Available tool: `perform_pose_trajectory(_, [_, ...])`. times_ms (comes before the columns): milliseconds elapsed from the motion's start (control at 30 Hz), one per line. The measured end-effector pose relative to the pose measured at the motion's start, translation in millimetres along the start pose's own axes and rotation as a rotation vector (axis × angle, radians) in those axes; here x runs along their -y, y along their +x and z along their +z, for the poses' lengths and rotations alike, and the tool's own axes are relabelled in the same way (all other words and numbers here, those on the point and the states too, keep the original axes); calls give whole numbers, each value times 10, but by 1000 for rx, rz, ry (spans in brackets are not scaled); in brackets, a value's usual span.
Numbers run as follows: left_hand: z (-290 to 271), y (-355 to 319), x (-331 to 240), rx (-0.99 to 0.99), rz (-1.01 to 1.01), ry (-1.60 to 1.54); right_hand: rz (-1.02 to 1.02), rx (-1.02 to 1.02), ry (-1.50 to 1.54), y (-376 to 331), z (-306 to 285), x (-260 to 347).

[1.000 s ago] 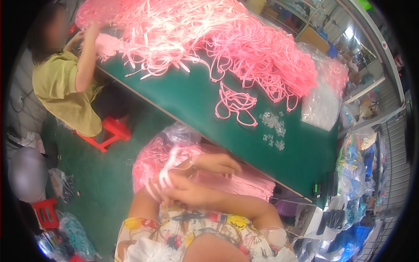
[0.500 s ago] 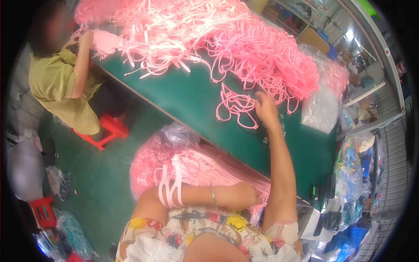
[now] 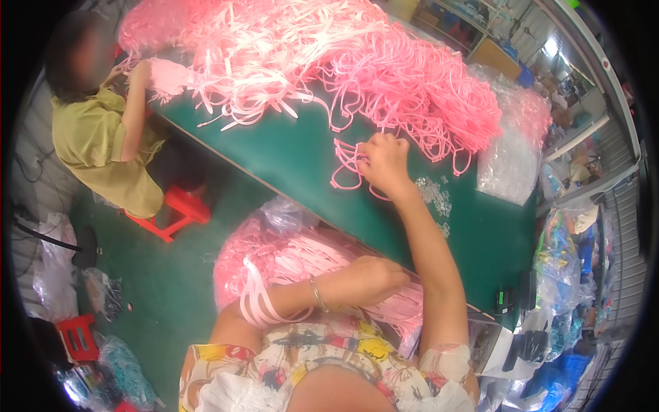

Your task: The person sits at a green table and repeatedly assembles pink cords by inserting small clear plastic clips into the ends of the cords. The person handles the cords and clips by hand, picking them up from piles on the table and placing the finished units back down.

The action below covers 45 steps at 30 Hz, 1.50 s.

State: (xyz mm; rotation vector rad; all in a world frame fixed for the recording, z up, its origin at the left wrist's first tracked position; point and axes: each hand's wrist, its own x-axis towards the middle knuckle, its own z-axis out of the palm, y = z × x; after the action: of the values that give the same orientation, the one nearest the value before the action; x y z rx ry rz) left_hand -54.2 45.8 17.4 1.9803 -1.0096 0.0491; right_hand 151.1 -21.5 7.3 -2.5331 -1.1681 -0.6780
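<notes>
My right hand (image 3: 386,163) is over the green table, its fingers bent down and closed on a small bunch of thin pink cord loops (image 3: 347,165). The hand covers part of that bunch. Small clear plastic pieces (image 3: 434,195) lie scattered just right of my right wrist. Close to my body, my left hand (image 3: 376,280) is curled into a fist near the table edge; whatever its fingers may hold is hidden. Pale pink flat straps (image 3: 255,299) hang looped around my left forearm, behind a bracelet (image 3: 317,294).
A big heap of pink cords and straps (image 3: 405,82) covers the far side of the green table (image 3: 274,154). Clear plastic bags (image 3: 511,161) lie at its right. Below the edge sits a bag of pink straps (image 3: 237,250). A co-worker (image 3: 103,144) sits left on a red stool (image 3: 180,213).
My right hand has moved left onto the small bunch of cord loops and its fingers have closed, uncovering the clear pieces. My left fist has shifted slightly left and up.
</notes>
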Motion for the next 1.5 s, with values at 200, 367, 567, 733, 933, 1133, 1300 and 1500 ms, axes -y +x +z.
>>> perform_pose_trajectory(200, [-6, -103, 33, -89, 12, 67, -144, -31, -118, 61, 178, 97])
perform_pose_trajectory(367, [-36, -137, 141, -205, -6, 32, -122, -242, 30, 89, -22, 25])
perform_pose_trajectory(567, [-419, -73, 188, -829, -145, -180, 213, -316, 917, -294, -784, 202])
perform_pose_trajectory(733, [-460, -140, 83, -726, -383, -804, 311, 113, 1463, -1171, -944, 849])
perform_pose_trajectory(933, [-183, -278, -79, -475, -498, -691, 504, 196, 1188, -2076, -952, 937])
perform_pose_trajectory(1133, [-480, -547, -260, -115, -693, -822, 699, 312, 502, -3168, -910, 536])
perform_pose_trajectory(1300, [-311, -589, -293, 296, -547, -354, 666, 244, 33, -3539, -642, 469])
perform_pose_trajectory(1500, [102, -509, -288, 234, -386, -317, 749, 482, -69, -3438, -584, 402])
